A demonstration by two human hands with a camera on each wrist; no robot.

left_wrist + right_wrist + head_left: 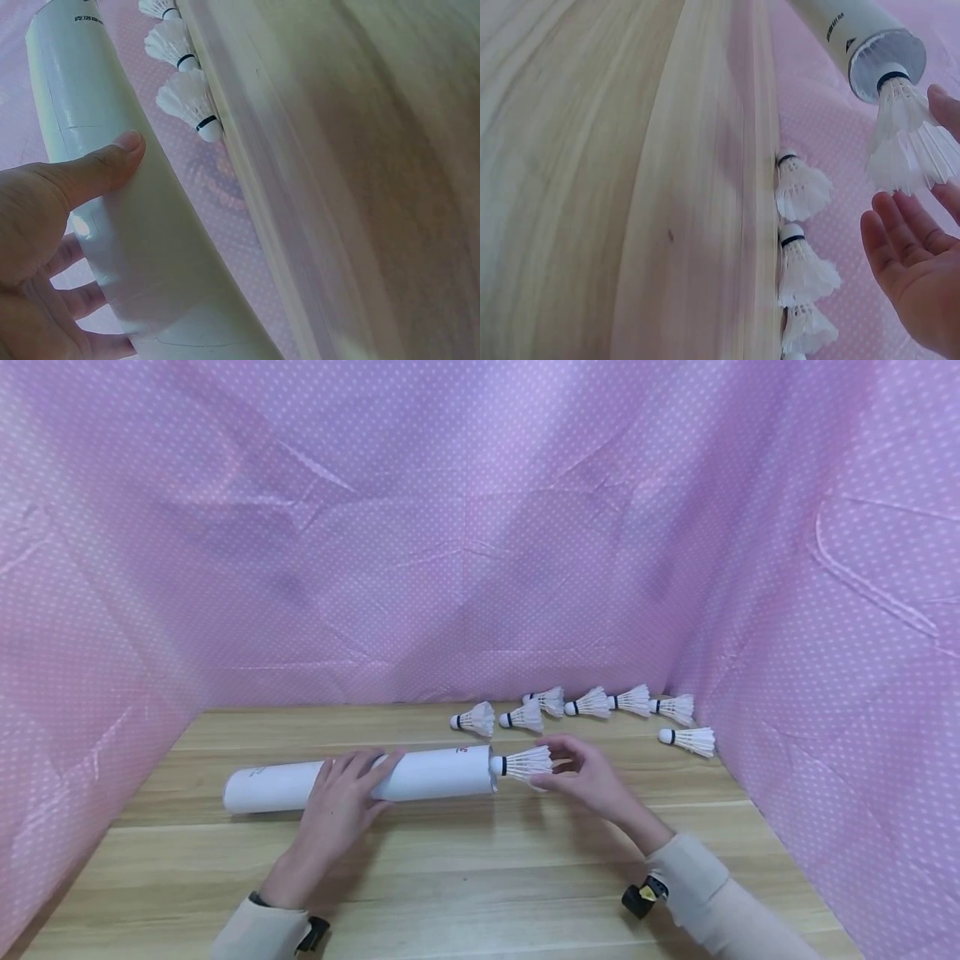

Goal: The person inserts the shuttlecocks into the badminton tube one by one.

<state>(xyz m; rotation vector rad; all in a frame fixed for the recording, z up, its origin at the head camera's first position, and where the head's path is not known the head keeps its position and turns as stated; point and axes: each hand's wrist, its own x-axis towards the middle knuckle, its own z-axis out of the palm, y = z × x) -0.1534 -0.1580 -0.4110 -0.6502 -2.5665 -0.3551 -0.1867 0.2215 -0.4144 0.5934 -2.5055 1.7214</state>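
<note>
A long white shuttlecock tube [442, 774] lies sideways above the wooden table, its open end facing right. My left hand [341, 802] grips it around the middle; in the left wrist view the thumb crosses one side of the tube [142, 225] and the fingers curl under the other. At the open end, my right hand [581, 777] holds a white shuttlecock [528, 764] by its feather skirt, between thumb and fingers. The cork points into the tube. In the right wrist view, the cork of this shuttlecock [907, 142] is inside the mouth, with the dark band at the opening.
Several more shuttlecocks [588, 703] lie along the back right of the wooden table [465, 885], corks to the left. One shuttlecock [687, 741] lies nearer, by the right edge. Pink dotted cloth [450, 568] hangs at the back and both sides.
</note>
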